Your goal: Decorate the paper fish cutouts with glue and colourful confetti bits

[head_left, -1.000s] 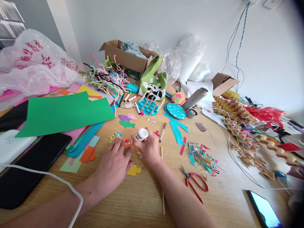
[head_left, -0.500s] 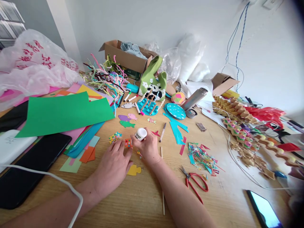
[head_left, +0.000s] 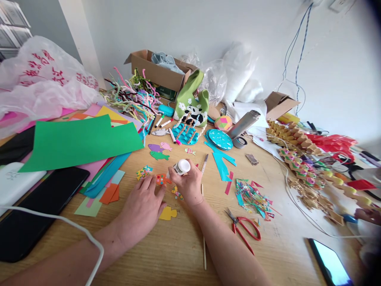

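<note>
My right hand point(head_left: 189, 186) grips a small white glue bottle point(head_left: 182, 167), tilted with its round base toward me and its tip low by an orange paper fish point(head_left: 162, 179) with coloured dots. Flat on the table, my left hand point(head_left: 144, 198) has its fingertips at the fish's left edge, fingers stretched out. A multicoloured paper fish point(head_left: 144, 172) lies just beyond those fingertips. Between my hands are a yellow paper fish point(head_left: 168, 213) and a small flower-patterned cutout point(head_left: 176, 193). Farther off lie a purple fish point(head_left: 155, 147) and a green fish point(head_left: 160, 155).
Red-handled scissors point(head_left: 242, 228), a heap of paper scraps point(head_left: 253, 196) and a phone point(head_left: 330, 262) lie to the right. Coloured paper sheets point(head_left: 86, 139) cover the left, near a white cable point(head_left: 86, 234). A metal flask point(head_left: 244, 124) leans at the back. Another person's hand point(head_left: 369, 215) shows at the right edge.
My right hand has shifted slightly right with the glue bottle, which is tipped more sideways. More of the orange fish and the flower-patterned cutout shows. Another person's hand has appeared at the right.
</note>
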A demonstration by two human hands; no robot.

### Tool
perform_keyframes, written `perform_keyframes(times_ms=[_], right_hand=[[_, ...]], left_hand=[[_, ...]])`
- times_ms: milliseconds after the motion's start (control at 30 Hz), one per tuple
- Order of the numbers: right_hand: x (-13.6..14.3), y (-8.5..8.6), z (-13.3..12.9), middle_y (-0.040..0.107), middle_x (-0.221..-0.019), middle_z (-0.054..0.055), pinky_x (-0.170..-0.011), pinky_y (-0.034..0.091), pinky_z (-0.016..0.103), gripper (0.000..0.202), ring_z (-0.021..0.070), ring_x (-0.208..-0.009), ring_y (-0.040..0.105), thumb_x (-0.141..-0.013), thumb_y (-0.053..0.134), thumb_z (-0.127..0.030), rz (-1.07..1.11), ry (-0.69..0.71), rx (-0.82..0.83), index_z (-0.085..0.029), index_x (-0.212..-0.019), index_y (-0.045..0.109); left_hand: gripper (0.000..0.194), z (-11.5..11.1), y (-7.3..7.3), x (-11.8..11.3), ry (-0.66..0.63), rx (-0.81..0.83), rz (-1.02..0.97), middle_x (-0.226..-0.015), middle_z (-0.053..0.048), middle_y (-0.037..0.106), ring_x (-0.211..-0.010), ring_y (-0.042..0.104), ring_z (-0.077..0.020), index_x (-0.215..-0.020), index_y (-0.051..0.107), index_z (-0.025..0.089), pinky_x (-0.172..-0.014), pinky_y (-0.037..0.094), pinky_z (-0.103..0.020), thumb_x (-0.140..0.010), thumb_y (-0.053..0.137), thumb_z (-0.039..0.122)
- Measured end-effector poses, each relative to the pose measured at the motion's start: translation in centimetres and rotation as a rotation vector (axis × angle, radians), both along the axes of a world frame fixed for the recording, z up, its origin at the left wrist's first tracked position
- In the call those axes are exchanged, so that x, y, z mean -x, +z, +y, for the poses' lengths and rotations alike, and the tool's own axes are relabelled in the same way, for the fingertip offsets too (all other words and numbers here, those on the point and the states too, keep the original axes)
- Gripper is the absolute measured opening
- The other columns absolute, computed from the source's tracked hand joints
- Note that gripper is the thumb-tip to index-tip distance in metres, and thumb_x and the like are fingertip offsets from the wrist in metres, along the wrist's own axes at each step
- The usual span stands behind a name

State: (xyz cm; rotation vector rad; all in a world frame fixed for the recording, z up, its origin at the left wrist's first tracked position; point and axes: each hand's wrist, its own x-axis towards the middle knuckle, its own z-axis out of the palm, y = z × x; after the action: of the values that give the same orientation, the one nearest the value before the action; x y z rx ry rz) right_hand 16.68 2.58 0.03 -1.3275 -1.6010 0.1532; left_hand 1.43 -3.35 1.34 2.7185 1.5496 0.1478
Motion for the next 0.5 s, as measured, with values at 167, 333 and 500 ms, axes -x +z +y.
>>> perform_keyframes(times_ms=[167,333,500], right_hand=[[0.17,-0.35,0.16,0.045,-0.055,-0.007,-0.051,0.035,0.022,0.029,0.0101,-0.052,0.041,-0.072,0.064,-0.033,-0.013,0.006,0.014,-0.024,-0.063,0.038],[0.25,-0.65,0.22,0.047,-0.055,-0.006,-0.051,0.035,0.022,0.028,0.0102,-0.052,0.042,-0.073,0.064,-0.035,-0.016,0.017,0.032,-0.023,-0.063,0.040],[0.22,-0.57,0.22,0.046,-0.056,-0.006,-0.051,0.035,0.022,0.028,0.0103,-0.052,0.041,-0.073,0.065,-0.035,-0.012,0.028,0.052,-0.023,-0.063,0.041]], left_hand=[[0.038,-0.02,-0.06,-0.01,0.008,0.000,-0.018,-0.131,-0.023,0.059,-0.128,0.048,-0.0366,-0.122,0.063,0.013,-0.105,0.040,-0.051,-0.089,0.057,0.032],[0.036,0.00,-0.13,0.02,0.009,-0.009,-0.067,-0.130,-0.021,0.060,-0.127,0.049,-0.0361,-0.120,0.064,0.015,-0.104,0.041,-0.052,-0.088,0.058,0.029],[0.037,0.01,0.10,0.04,0.014,0.016,-0.031,-0.131,-0.023,0.059,-0.127,0.049,-0.0369,-0.121,0.064,0.013,-0.104,0.041,-0.051,-0.089,0.057,0.030]])
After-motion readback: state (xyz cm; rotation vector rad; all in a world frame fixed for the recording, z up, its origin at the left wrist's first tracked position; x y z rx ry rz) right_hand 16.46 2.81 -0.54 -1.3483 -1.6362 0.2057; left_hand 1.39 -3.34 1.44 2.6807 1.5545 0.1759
